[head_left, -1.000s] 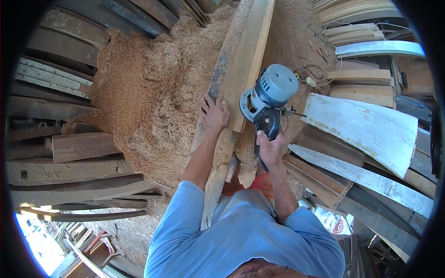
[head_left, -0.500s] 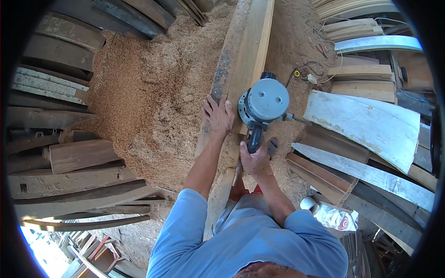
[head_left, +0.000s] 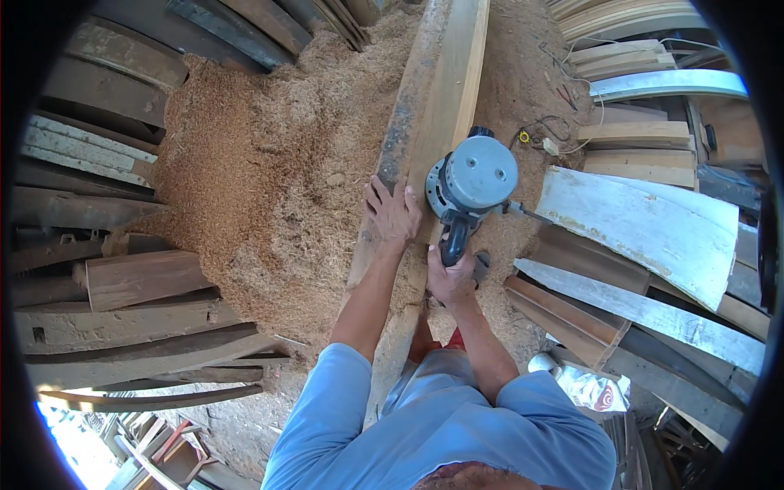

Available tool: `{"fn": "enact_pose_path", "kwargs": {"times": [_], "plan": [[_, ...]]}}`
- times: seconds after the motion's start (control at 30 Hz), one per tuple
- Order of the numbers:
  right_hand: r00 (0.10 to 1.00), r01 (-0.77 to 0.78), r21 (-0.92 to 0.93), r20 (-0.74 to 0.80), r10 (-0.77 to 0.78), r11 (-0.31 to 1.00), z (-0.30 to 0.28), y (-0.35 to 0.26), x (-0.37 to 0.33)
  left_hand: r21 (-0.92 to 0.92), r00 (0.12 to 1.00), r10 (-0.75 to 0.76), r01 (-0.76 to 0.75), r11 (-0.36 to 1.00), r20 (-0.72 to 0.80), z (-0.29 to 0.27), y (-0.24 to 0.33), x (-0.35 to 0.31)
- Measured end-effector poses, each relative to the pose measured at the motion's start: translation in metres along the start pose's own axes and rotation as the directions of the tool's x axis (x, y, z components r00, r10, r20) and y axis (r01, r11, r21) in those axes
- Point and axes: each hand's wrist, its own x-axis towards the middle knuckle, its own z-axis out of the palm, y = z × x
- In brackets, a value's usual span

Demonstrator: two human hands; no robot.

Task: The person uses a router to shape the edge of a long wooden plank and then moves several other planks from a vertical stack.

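My right hand point(head_left: 452, 279) is wrapped round the black handle of a router point(head_left: 480, 173) with a round grey top. The router sits on the right side of a pale wooden plank point(head_left: 447, 90), by its near end. Its underside and bit are hidden. My left hand point(head_left: 395, 214) lies with fingers spread, pressing on the dark, worn beam point(head_left: 406, 106) that runs along the plank's left side; it holds nothing.
Wood shavings point(head_left: 269, 155) heap up left of the beam. Timber point(head_left: 147, 279) is stacked along the left, and painted boards point(head_left: 645, 229) lie at right. A cord point(head_left: 603, 114), pliers point(head_left: 566, 98) and a yellow-and-black item point(head_left: 524, 137) lie on the right-hand ground.
My hands, the router and the plank sit slightly farther right in the picture, and the surroundings have shifted a little too. Both hands keep their places on the router handle and the beam.
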Motion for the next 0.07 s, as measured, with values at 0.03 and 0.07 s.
{"fn": "enact_pose_path", "kwargs": {"times": [0.03,0.07], "plan": [[1.0,-0.001,0.003,0.002,0.001,1.0,0.0,0.0031,0.0011,0.006,1.0,-0.004,0.003,1.0,0.008,0.0008,-0.0004,0.0008],[1.0,-0.003,0.007,0.004,0.003,1.0,0.0001,0.007,0.0019,0.012,1.0,-0.007,0.007,1.0,0.015,0.0016,-0.001,0.0015]]}}
